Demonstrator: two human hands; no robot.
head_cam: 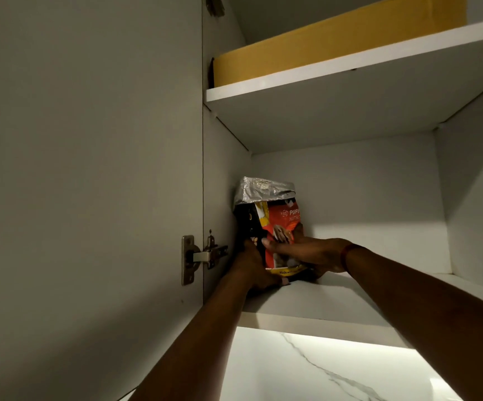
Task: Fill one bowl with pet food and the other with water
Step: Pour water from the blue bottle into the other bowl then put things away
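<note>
Now my left hand and right hand clasp the pet food bag (folded top); I'd lift it level off the shelf.

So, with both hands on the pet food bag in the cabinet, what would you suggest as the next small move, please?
Probably lift the pet food bag slightly and draw it forward off the lower shelf. The left hand and right hand already grip its lower part from both sides, it stands upright in the back-left corner, and no bowl is in view.

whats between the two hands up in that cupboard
The pet food bag, upright on the lower shelf. The left hand and right hand grip its lower sides in the head view.
</note>
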